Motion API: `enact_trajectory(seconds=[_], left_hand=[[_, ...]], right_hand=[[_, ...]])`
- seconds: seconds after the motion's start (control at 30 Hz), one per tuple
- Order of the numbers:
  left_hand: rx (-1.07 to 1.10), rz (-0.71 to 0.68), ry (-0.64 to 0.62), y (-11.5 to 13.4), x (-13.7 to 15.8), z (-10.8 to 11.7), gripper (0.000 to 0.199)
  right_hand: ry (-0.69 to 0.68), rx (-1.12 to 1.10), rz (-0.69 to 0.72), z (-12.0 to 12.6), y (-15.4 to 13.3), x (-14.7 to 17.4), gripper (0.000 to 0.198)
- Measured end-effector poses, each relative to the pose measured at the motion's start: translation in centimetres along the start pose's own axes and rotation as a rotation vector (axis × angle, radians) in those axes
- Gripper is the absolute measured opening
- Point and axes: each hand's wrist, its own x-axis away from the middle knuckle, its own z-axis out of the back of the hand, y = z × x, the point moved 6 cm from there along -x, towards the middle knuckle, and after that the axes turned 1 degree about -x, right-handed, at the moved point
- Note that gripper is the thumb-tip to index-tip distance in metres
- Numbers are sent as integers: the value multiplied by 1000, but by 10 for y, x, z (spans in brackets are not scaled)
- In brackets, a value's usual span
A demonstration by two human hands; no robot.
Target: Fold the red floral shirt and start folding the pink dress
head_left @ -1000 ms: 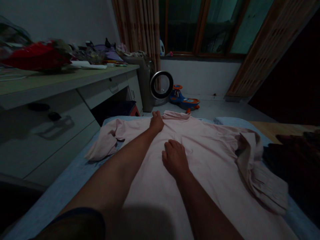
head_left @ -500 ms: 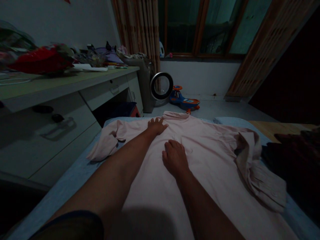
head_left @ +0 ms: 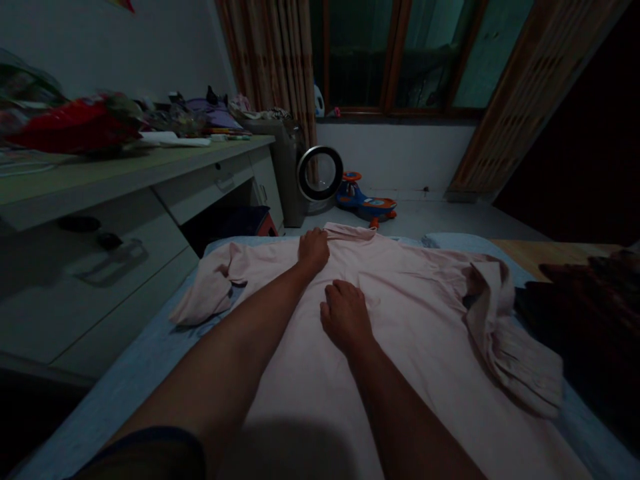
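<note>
A pale pink long-sleeved shirt (head_left: pixel 410 320) lies spread out, its collar (head_left: pixel 350 231) at the far end and its sleeves out to both sides. Beside the collar, my left hand (head_left: pixel 314 250) has its fingers drawn together and bent down onto the shirt's shoulder. Nearer to me, my right hand (head_left: pixel 345 312) presses on the middle of the shirt with curled fingers, closed on the cloth; the fingertips are partly hidden. Small creases run out from around both hands. The right sleeve's cuff (head_left: pixel 537 383) is folded back towards me.
The shirt lies on a light blue bed cover (head_left: pixel 145 373). Dark folded clothes (head_left: pixel 575 320) are piled at the right. A cluttered desk (head_left: pixel 165 160) with drawers stands at the left. Beyond are a washing machine with its round door (head_left: pixel 320 175) open and a blue and orange ride-on toy (head_left: pixel 367 200).
My left hand's spread fingers have drawn together on the cloth beside the collar. My right hand keeps its place on the shirt. The view has shifted slightly.
</note>
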Motion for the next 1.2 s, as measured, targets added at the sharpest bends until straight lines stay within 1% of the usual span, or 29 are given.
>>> enact_trajectory(seconds=[0.03, 0.07, 0.13, 0.2, 0.27, 0.33, 0.4, 0.43, 0.57, 0.7, 0.77, 0.87, 0.97, 1.0, 1.07, 1.13, 1.2], left_hand=[[12, -37, 48, 7, -5, 5, 45], [31, -89, 56, 15, -11, 6, 51], [72, -182, -12, 33, -21, 3, 63], [96, -223, -99, 44, -29, -1, 71], [94, -211, -129, 48, -32, -3, 71], [64, -181, -124, 46, -28, -1, 57], [28, -172, -121, 44, -18, 2, 38], [14, -178, -121, 44, -10, 4, 33], [-28, -244, -147, 48, 30, 14, 32], [-79, -291, -198, 56, 71, 25, 35], [-110, -322, -230, 59, 88, 28, 35], [-147, -375, -244, 61, 106, 33, 32], [-160, -400, -233, 59, 113, 37, 32], [-156, -394, -224, 58, 113, 39, 31], [-140, -371, -190, 54, 109, 44, 30], [-108, -328, -142, 49, 101, 50, 28], [-73, -260, -112, 41, 90, 55, 29]], right_hand=[[7, -6, 1, 0, 0, 0, 23], [12, -15, 3, 0, 1, 0, 22], [22, -53, 0, 0, 2, 0, 21], [44, -133, -30, -1, 7, -1, 21], [109, -252, -105, 1, 15, -3, 25], [204, -371, -188, 4, 24, -4, 31], [298, -445, -238, 10, 32, -6, 34], [338, -460, -249, 14, 35, -7, 34], [470, -424, -303, 34, 52, -10, 36], [550, -323, -352, 49, 76, -12, 35], [540, -254, -371, 47, 86, -11, 36], [433, -147, -391, 33, 93, -11, 46], [330, -65, -405, 21, 95, -8, 63], [313, -52, -414, 20, 96, -8, 66], [301, -52, -445, 23, 98, -8, 62], [311, -84, -474, 29, 102, -9, 49], [346, -134, -465, 36, 103, -10, 39]])
